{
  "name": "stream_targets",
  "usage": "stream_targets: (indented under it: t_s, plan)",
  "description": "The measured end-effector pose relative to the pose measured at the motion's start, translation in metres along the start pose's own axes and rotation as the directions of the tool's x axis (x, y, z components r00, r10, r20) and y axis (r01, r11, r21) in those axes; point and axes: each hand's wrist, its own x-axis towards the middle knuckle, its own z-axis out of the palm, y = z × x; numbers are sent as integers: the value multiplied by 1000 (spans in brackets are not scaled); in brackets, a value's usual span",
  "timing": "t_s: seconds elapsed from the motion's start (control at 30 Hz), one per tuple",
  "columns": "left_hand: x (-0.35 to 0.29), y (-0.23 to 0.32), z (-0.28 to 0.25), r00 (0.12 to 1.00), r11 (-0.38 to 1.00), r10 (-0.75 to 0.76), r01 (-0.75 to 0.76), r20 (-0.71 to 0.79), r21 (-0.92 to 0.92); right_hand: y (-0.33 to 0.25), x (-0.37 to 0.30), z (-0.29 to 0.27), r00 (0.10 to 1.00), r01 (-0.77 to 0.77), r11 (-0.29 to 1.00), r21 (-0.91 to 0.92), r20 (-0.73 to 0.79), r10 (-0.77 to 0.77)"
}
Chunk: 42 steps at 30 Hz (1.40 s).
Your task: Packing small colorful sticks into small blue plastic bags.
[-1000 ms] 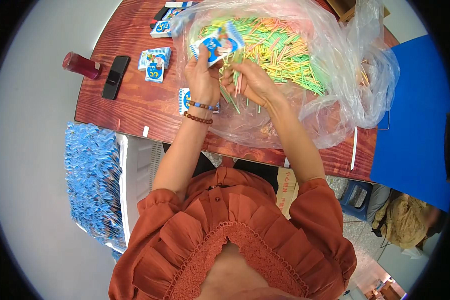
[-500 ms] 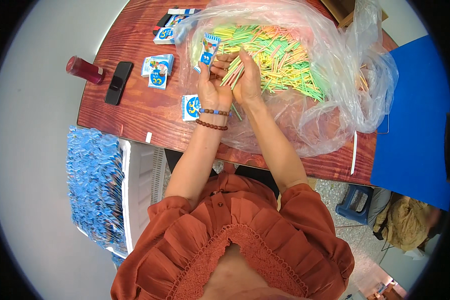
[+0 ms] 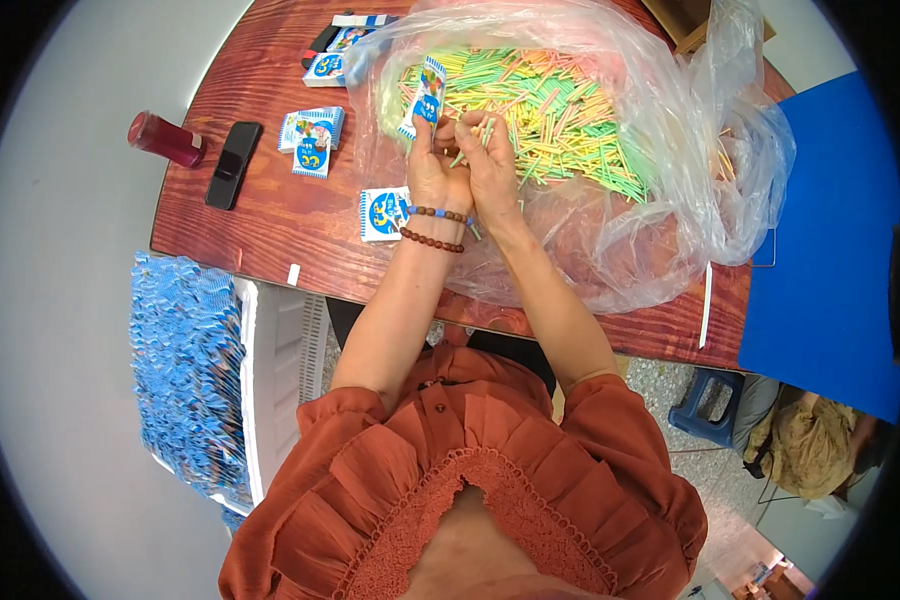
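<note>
A small blue-and-white packet (image 3: 428,95) is pinched upright between the thumb and fingers of my left hand (image 3: 436,165). My right hand (image 3: 490,165) is closed around a few thin pastel sticks (image 3: 459,158), whose ends poke out beside the thumb. Both hands meet at the near left side of a large clear plastic bag (image 3: 660,265). Inside the opened bag lies a big heap of green, yellow and pink sticks (image 3: 550,115). Near my left wrist, another blue-and-white packet (image 3: 383,214) rests on the table, partly hidden by that wrist.
On the wooden table (image 3: 270,215), further packets (image 3: 312,140) lie at left, near a black phone (image 3: 234,165) and a red-capped jar (image 3: 166,139). Left below stands a white box (image 3: 258,390) packed with blue packets (image 3: 185,370). A blue board (image 3: 820,250) borders the right side.
My hands have drawn closer together. The right fingers have closed over the sticks, so fewer show, and the packet in my left hand has shifted slightly right.
</note>
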Motion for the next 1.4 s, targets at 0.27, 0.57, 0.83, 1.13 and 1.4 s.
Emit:
stream_targets:
  t_s: [0.27,0.57,0.83,1.13,1.4]
  plan:
    - [-3,14,-15,992,998,45,-51,117,43,-24,19,-15,999,16,959,284,-43,-4]
    - [-45,45,-26,938,901,262,-322,227,291,-58,15,-2,987,-55,988,-143,142,75]
    - [-57,41,-29,957,896,177,-253,229,364,-71,16,34,967,238,959,154,55,-249]
    - [-69,38,-32,981,960,-90,40,170,278,-60,3,36,971,239,971,30,2,-239]
    - [-66,33,-35,987,963,-77,37,141,266,-56,-2,36,982,183,981,63,-48,-180]
